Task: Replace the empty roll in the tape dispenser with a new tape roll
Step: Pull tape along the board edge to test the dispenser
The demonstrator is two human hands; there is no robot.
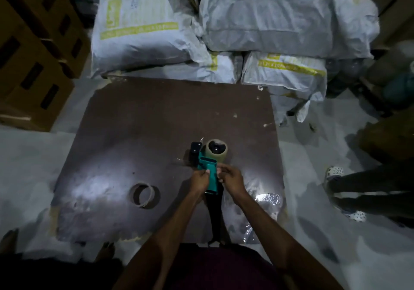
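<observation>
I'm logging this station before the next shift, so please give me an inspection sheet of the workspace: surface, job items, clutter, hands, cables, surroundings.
Surface: brown board, worn, with chipped edges and glare patches.
Job's things: teal tape dispenser with a tape roll mounted at its far end; empty cardboard core lying apart on the board to the left.
Clutter: crumpled clear plastic wrap at the board's right edge.
Hands: left hand and right hand both grip the dispenser's handle.
Cables: nothing seen.
Surroundings: stacked white sacks behind, cardboard boxes to the left, another person's legs at right.
</observation>
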